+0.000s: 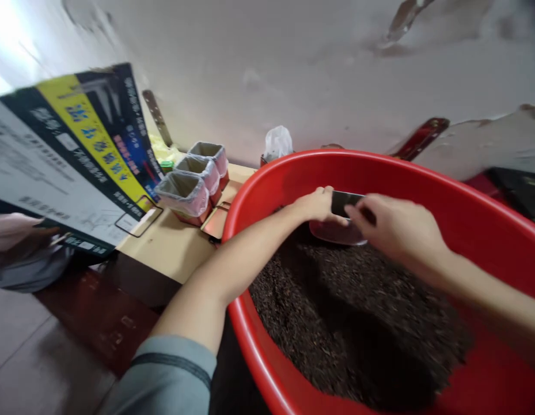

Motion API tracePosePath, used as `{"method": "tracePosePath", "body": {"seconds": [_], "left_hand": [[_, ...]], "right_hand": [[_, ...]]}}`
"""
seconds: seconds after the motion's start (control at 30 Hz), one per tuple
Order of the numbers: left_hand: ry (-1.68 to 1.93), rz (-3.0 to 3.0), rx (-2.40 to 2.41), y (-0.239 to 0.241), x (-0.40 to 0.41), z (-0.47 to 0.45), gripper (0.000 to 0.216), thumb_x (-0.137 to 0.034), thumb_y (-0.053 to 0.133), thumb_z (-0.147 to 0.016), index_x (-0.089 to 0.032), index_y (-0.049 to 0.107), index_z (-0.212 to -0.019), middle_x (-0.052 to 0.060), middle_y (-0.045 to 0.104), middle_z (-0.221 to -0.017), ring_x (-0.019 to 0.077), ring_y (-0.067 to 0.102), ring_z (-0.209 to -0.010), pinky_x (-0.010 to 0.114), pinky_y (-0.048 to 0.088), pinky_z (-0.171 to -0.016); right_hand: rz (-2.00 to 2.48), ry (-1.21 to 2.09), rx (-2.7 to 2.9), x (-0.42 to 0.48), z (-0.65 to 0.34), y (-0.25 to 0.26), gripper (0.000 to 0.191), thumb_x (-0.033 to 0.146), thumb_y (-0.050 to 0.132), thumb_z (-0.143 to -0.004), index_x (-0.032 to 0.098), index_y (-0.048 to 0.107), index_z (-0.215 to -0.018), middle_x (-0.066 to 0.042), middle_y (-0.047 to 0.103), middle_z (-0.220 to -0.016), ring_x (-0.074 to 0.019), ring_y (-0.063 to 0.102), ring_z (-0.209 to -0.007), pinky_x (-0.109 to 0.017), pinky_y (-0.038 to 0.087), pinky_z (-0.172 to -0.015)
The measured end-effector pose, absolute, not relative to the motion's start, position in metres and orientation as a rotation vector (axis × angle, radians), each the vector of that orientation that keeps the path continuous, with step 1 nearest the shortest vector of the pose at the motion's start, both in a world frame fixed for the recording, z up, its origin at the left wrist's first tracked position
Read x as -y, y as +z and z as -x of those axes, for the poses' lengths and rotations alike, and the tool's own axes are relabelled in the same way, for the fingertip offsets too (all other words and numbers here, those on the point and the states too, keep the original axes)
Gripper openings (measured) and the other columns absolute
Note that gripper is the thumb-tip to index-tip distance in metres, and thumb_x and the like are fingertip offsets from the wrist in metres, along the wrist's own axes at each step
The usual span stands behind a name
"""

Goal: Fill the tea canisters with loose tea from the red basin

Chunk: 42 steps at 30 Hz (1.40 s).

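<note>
A large red tub holds dark, crumbly soil. Inside it, near the far wall, is a small pot with a dark interior and a clear, pinkish plastic wrap on its outside. My left hand grips this pot by its left side, fingers over the rim. My right hand, blurred by motion, is at the pot's right edge with its fingers curled together. Whatever its fingertips may hold is hidden.
Several small lined pots stand in a row on a wooden table to the left, near a phone-like flat object. A large printed cardboard box rises at far left. A clear plastic bag sits behind the tub, by the wall.
</note>
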State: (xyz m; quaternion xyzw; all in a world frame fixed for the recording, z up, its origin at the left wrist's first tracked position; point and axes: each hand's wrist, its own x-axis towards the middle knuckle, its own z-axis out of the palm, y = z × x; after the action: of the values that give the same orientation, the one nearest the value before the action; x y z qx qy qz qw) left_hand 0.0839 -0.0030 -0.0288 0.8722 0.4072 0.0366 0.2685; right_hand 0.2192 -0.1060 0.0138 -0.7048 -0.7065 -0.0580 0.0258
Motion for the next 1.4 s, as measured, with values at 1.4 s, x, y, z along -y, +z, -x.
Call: {"method": "tracePosePath", "body": {"seconds": [1.4], "left_hand": [[0.04,-2.29,-1.042,-0.032,0.003,-0.081,0.076,-0.042,0.061,-0.087,-0.02,0.028,-0.152,0.016,0.041,-0.159,0.0339,0.047,-0.143,0.048,0.046,-0.114]], "right_hand": [[1.53,0.394,2.38,0.035,-0.276,0.024,0.037,0.058,0.077,-0.079,0.029,0.077,-0.103,-0.011,0.078,-0.109,-0.0244,0.074,-0.096,-0.039,0.055,-0.089]]}}
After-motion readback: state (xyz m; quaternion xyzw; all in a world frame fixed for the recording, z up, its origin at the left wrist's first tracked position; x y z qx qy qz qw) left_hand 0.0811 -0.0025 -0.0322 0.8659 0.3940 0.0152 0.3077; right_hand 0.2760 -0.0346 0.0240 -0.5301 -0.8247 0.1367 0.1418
